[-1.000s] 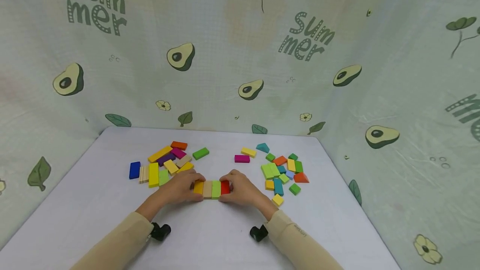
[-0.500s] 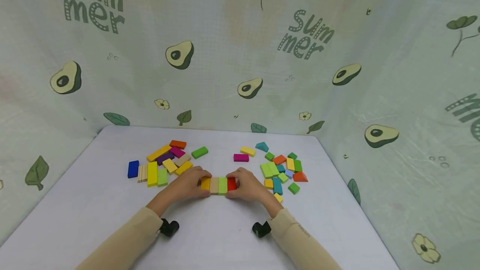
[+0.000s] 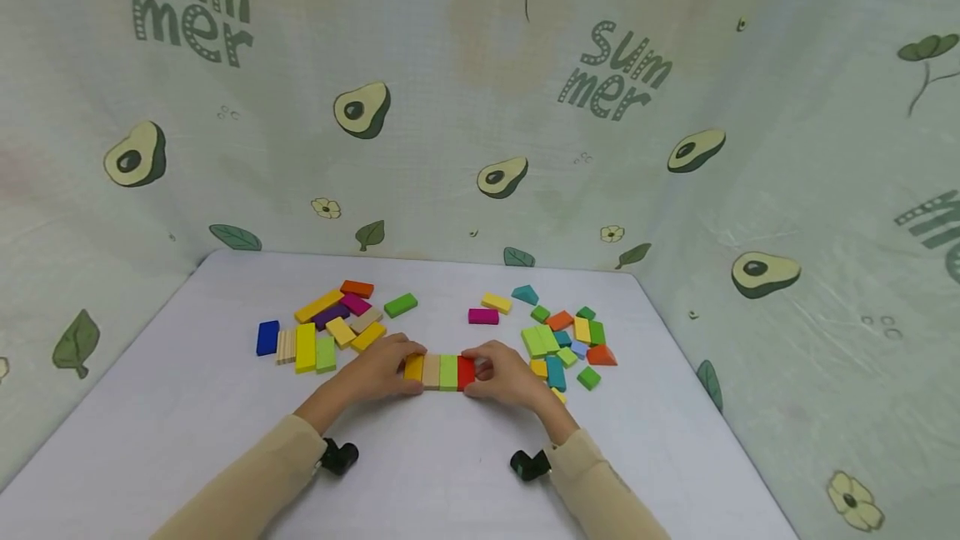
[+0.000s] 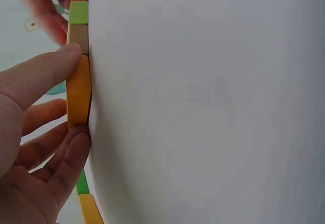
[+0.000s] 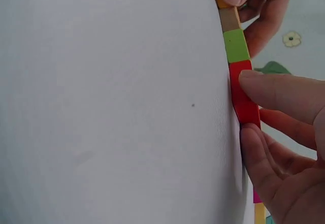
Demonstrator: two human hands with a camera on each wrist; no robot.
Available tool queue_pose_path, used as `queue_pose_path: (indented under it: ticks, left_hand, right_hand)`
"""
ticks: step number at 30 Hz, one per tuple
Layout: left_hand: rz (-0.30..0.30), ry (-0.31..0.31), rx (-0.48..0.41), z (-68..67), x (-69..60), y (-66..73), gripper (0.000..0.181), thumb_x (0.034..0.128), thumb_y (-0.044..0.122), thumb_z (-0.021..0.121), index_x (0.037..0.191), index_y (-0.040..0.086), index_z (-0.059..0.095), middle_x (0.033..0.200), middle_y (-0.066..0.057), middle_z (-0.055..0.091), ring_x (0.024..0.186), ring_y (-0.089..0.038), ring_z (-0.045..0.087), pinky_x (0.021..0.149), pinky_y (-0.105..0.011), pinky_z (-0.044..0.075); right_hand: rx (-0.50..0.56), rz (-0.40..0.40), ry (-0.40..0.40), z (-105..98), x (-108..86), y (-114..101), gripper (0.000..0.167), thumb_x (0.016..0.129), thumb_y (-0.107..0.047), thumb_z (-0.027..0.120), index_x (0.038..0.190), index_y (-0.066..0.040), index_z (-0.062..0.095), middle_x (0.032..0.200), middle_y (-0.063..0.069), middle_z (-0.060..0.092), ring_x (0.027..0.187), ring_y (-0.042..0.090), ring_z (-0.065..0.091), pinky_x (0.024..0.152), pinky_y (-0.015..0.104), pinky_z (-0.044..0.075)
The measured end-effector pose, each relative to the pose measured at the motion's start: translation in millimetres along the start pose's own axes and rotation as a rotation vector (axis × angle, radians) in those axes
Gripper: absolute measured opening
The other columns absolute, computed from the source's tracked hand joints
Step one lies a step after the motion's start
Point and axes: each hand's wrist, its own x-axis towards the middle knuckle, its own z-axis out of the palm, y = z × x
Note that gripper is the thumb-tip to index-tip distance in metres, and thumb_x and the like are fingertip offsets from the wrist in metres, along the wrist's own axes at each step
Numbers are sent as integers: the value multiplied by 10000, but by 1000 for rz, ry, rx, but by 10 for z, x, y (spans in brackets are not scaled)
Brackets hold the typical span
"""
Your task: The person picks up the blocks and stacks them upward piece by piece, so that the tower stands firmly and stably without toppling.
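Observation:
Four blocks lie side by side on the white table: an orange-yellow block, a plain wooden block, a light green block and a red block. My left hand grips the orange-yellow block at the row's left end, thumb on its near edge. At the other end, my right hand holds the red block between thumb and fingers. The wooden block and light green block touch each other between the hands.
To the left lie several loose blocks, among them a blue block and a long yellow block. A green block and a magenta block lie behind the row. Small coloured pieces, including a teal block, are scattered at the right.
Compared with a second ago, both hands and the row of four blocks have shifted right and slightly away from me. The other blocks stay where they were.

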Motion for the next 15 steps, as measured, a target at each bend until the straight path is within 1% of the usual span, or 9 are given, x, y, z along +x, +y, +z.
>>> queue_pose_path:
  ticks: [3, 6, 7, 10, 13, 15]
  left_hand:
    - [1, -15, -9, -43, -18, -32, 650, 863, 397, 897, 1435, 190, 670, 1325, -25, 655, 1126, -167, 584, 1046, -438, 568]
    - [4, -8, -4, -143, -46, -95, 673, 877, 426, 879, 1463, 188, 648, 1374, -52, 643, 1121, -179, 615, 1009, -438, 591]
    - [7, 6, 7, -183, -57, -126, 671, 885, 431, 870, 1466, 181, 644, 1403, -80, 630, 1120, -197, 632, 996, -446, 600]
    - [-6, 67, 36, -320, -79, -220, 626, 916, 393, 849, 1455, 148, 649, 1458, -148, 596, 1212, -295, 640, 1023, -517, 586]
    - [-30, 123, 74, -428, -80, -327, 590, 925, 310, 849, 1440, 101, 652, 1497, -225, 557, 1334, -415, 576, 1075, -607, 530]
    - [-56, 137, 89, -472, -74, -391, 594, 922, 261, 853, 1448, 82, 645, 1509, -250, 545, 1378, -451, 534, 1094, -630, 504]
  right_hand:
    - [23, -2, 7, 14, -14, 17, 565, 939, -223, 841, 1461, -147, 641, 1295, 47, 624, 1059, 178, 650, 923, 361, 624]
    - [33, -6, 10, 23, -20, 24, 584, 941, -225, 839, 1478, -133, 629, 1314, 56, 624, 1079, 187, 645, 931, 361, 622]
    - [37, -7, 11, 25, -21, 25, 592, 941, -227, 839, 1484, -128, 623, 1319, 57, 623, 1085, 189, 644, 933, 361, 622]
    - [44, -8, 14, 28, -23, 34, 613, 940, -233, 840, 1497, -120, 610, 1326, 58, 623, 1097, 193, 649, 938, 357, 622]
    - [47, -5, 17, 28, -22, 46, 619, 937, -233, 843, 1499, -121, 608, 1332, 60, 623, 1101, 197, 655, 936, 352, 625]
    - [45, -4, 19, 29, -21, 57, 618, 934, -235, 847, 1496, -128, 612, 1336, 58, 624, 1101, 193, 655, 932, 344, 626]
